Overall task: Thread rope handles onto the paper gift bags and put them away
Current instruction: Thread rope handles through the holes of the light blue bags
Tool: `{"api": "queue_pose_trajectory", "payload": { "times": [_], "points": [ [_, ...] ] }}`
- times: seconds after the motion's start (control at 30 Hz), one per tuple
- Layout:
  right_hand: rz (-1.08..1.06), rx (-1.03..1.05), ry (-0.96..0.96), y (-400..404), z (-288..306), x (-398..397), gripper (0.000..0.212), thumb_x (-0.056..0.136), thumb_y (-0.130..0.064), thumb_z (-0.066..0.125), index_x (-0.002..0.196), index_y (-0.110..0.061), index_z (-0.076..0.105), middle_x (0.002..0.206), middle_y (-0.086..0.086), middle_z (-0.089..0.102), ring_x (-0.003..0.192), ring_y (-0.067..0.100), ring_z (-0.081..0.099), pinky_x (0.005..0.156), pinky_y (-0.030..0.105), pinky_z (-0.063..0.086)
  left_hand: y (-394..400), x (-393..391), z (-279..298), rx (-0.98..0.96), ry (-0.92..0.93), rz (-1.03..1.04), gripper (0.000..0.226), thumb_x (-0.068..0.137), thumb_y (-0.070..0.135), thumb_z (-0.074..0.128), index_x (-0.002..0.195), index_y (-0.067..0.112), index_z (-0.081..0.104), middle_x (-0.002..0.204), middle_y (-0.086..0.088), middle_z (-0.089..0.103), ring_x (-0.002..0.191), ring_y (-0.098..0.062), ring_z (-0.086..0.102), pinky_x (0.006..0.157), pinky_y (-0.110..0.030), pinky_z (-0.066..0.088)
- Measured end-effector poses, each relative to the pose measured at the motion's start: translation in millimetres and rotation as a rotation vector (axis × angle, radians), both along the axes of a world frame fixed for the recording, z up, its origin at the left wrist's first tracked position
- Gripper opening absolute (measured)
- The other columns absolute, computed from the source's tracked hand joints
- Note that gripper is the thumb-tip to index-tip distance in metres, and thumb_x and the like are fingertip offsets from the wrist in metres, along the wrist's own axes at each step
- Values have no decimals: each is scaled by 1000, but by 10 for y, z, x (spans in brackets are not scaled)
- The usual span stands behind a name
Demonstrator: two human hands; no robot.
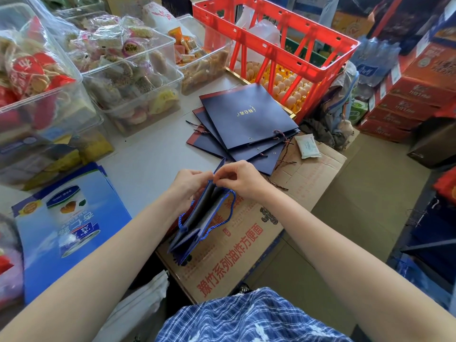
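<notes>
I hold a folded navy paper gift bag [197, 218] on edge above a cardboard box. My left hand [188, 185] grips its top edge from the left. My right hand [240, 178] pinches the same top edge, where the blue rope handle [230, 208] enters the bag. A second blue loop hangs at the bag's left side. Beyond my hands lies a fanned stack of flat navy gift bags [246, 119] on the grey table, with dark twisted rope pieces [283, 138] sticking out at their punched holes.
Clear plastic bins of wrapped snacks [128, 70] line the table's left and back. A red crate [276, 45] over egg trays stands behind the stack. A blue printed box [69, 225] lies left, a brown cardboard box [246, 243] under my hands. Red cartons stack at the right.
</notes>
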State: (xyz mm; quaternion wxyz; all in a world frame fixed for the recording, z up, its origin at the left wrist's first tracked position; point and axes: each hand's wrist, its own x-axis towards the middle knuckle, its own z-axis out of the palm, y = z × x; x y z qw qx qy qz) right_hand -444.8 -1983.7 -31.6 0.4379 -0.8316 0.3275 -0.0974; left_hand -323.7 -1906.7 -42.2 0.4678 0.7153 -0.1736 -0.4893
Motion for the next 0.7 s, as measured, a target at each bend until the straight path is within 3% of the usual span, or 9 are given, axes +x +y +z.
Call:
{"api": "queue_pose_trajectory", "payload": {
  "times": [0.13,0.2,0.33,0.4,0.5,0.53,0.6,0.7],
  "points": [
    [-109,43,5,-1,-49,-16,9,84,-6,64,88,-10,72,81,-2,67,72,3,60,71,12,47,55,68,-50,-76,-422,-214,11,81,14,70,73,17,64,85,-5,62,82,-19,63,79,-31,49],
    [-193,87,-7,13,-66,13,8,84,-6,64,86,-11,71,85,2,68,75,6,61,67,9,45,86,83,-33,-172,-600,-278,3,81,11,70,79,9,68,91,-6,60,78,-18,65,77,-29,52],
    [-333,221,-47,5,-67,72,9,82,-6,67,82,-15,68,89,3,68,83,14,62,71,20,47,108,62,-95,-355,-899,-402,6,81,3,67,81,-1,63,93,-3,49,76,-22,61,76,-34,55],
    [-354,204,-49,-11,-58,97,10,80,-5,68,85,-13,66,88,3,67,82,13,61,75,24,49,96,50,-134,-369,-906,-394,7,82,2,65,80,-3,60,93,-4,48,79,-23,61,76,-31,55],
    [-365,165,-57,-2,-53,104,13,80,-6,69,92,-10,66,88,4,69,78,11,61,76,23,49,66,52,-134,-355,-755,-292,3,82,2,66,83,0,64,94,-5,50,86,-16,56,72,-12,52],
    [-361,156,-61,-1,-56,105,13,81,-7,68,93,-10,67,90,5,70,80,11,61,75,21,49,57,58,-136,-338,-710,-270,2,82,3,66,84,2,65,95,-5,51,88,-14,54,73,-12,51],
    [-328,138,-46,1,-52,107,15,84,-8,64,97,-10,70,94,6,71,84,11,63,75,16,48,41,67,-144,-296,-658,-246,2,82,6,67,83,7,66,96,-5,54,92,-16,54,83,-23,48],
    [-261,176,-13,-30,-39,124,19,85,-8,62,100,-12,72,97,7,72,86,13,65,84,24,52,25,64,-153,-219,-490,-192,12,83,7,65,75,16,62,96,-6,58,93,-20,57,91,-36,45]
  ]
}}
